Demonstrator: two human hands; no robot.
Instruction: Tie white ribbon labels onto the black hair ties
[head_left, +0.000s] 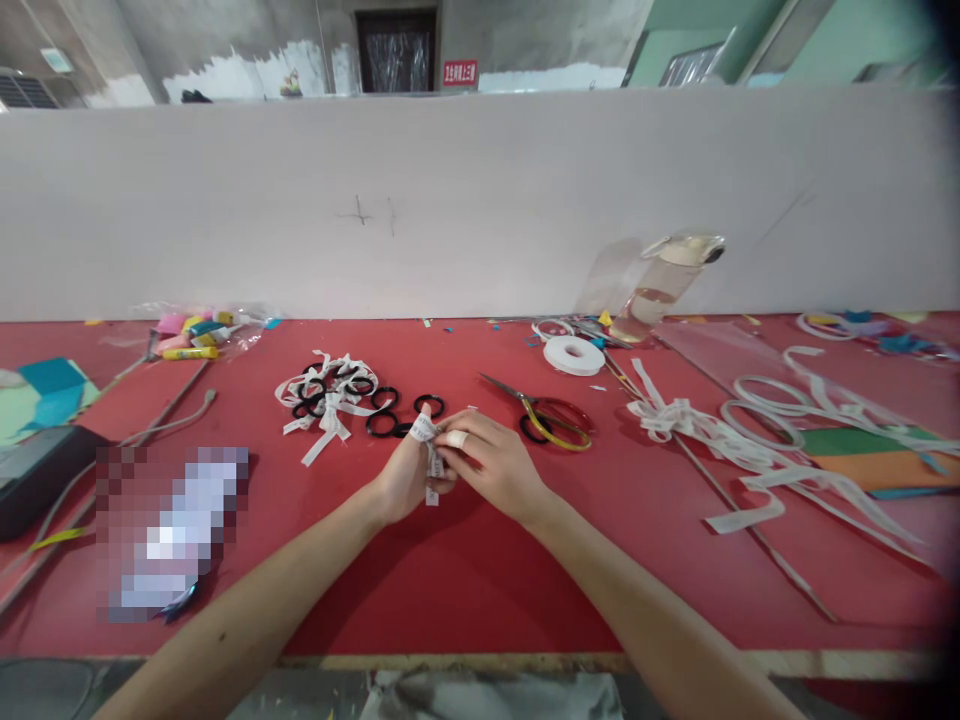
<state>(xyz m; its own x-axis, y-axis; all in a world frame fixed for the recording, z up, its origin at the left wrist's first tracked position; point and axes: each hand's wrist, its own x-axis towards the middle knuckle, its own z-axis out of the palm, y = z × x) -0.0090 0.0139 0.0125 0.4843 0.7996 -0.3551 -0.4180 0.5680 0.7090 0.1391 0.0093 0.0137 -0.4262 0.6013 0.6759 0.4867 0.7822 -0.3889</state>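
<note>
A white printed ribbon wraps over the thumb of my left hand, and its tail hangs down between my hands. The fingers of that hand are curled around the ribbon. My right hand meets it from the right, pinching the ribbon with thumb and fingertips; a white band circles one finger. Just behind lie several loose black hair ties. Farther left sits a pile of black hair ties with white ribbon bows. Yellow-and-red-handled scissors rest right of my hands, blades partly apart.
A white ribbon roll and a clear bottle stand near the white partition. Cut white ribbons spread over the right of the red table. At left are a pixelated object, a black device and a cable.
</note>
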